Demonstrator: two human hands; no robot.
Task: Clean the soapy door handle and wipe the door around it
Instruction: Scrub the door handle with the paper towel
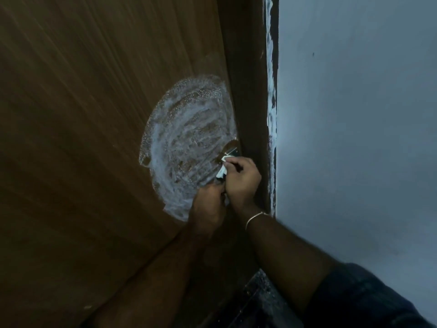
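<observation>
Both hands are at the door handle, close against each other. The right hand (241, 179) sits uppermost, fingers curled and pinching a small white cloth (222, 172) against the handle; a thin metal bangle (255, 217) circles its wrist, and a dark sleeve (369, 297) covers the upper arm at the lower right corner. The left hand (208, 204) lies just below and to the left, touching the right hand, fingers bent in toward the cloth's lower end; whether it actually grips the cloth or something hidden beneath cannot be told, as the right hand and shadow cover that spot.

The door handle (230, 151) shows only in part: a short metallic piece just above the right hand's fingertips, at the door's right edge, with the cloth touching its lower end. The rest is hidden by the hands.

The wooden door (94, 138) fills the left of the view. A broad rounded patch of white soap lather (186, 143), smeared in curved streaks, covers the door to the left of and above the handle, reaching down to the left hand. The dark door frame (248, 91) runs alongside the door's right edge. Beyond it stands a pale blue-grey wall (354, 114), with ragged white paint along the join.
</observation>
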